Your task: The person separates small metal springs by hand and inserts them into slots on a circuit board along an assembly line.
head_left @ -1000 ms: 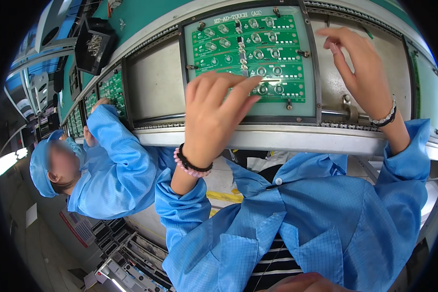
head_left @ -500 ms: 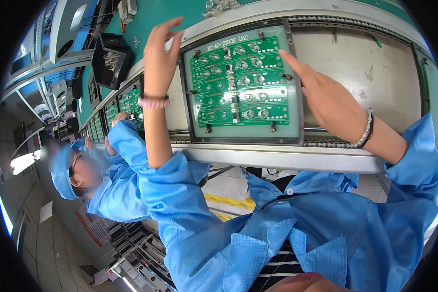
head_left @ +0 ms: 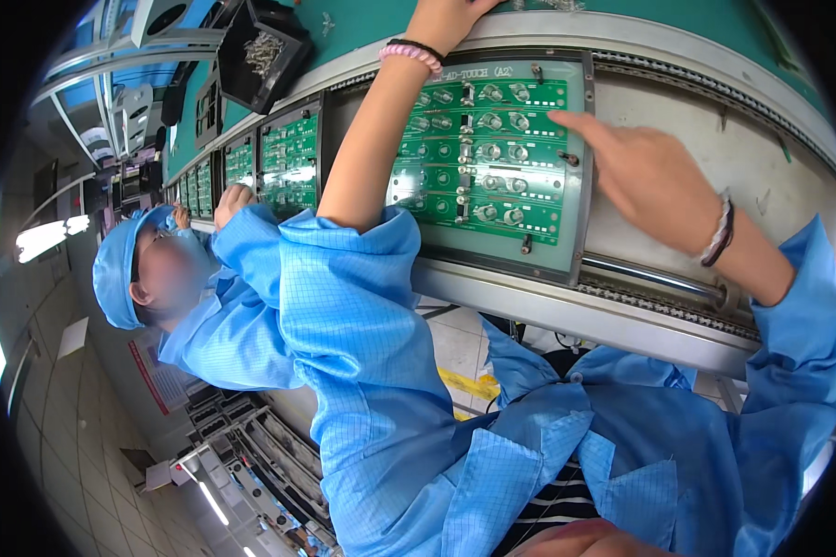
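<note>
A green circuit board (head_left: 539, 209) lies in a dark-edged frame (head_left: 581, 223) on the conveyor in front of me. Clear round components (head_left: 492, 92) stand on it in rows, and a column of small parts (head_left: 464, 148) runs down its middle. My left hand (head_left: 442, 22) reaches over the board to the far bench, beside a small pile of clear leaded parts (head_left: 559, 5); the top edge cuts off its fingers. My right hand (head_left: 655, 176) has its index finger stretched to the board's right edge. Its other fingers are mostly hidden, and I see nothing held.
A black bin (head_left: 265, 58) of small parts stands on the green bench at the far left. More framed boards (head_left: 290, 162) line the conveyor leftward, where a co-worker in blue (head_left: 223, 330) sits. A metal rail (head_left: 659, 320) runs along the near side.
My left hand has moved up and right from the board's upper left to the far bench. My right index finger stays at the board's right edge. The view has shifted slightly.
</note>
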A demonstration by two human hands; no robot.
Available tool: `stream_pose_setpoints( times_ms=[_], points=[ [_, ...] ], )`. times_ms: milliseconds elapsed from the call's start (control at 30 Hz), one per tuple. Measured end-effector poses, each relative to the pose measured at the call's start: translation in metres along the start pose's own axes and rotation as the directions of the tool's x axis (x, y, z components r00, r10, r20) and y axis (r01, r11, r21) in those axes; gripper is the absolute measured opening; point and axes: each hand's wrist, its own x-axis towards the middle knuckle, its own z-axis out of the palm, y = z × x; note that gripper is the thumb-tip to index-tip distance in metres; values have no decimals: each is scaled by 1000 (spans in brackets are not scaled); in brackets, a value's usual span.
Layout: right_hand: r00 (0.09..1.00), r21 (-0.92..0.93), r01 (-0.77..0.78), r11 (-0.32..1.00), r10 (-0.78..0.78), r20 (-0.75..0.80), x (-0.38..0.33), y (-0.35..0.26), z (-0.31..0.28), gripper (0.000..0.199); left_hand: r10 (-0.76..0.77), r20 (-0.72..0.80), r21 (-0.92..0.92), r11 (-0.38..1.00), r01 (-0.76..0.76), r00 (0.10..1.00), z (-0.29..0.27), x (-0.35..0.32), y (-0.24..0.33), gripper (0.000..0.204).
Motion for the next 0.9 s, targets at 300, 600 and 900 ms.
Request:
stream_pose_setpoints(
  times_ms=[300, 600, 900],
  points=[
    [929, -493, 64, 868, -232, -287, 115, 56, -42, 24, 7, -6, -33, 999, -7, 1000, -7, -3, 7, 22],
    [965, -438, -50, 898, -70, -253, 112, 84, -45, 34, -33, -89, -154, 988, 19, 995, 12, 4, 22, 16],
    [763, -225, 593, 773, -628, -149, 74, -5, -28, 18, 14, -19, -124, 992, -16, 1000, 16, 8, 14, 24]
  ],
)
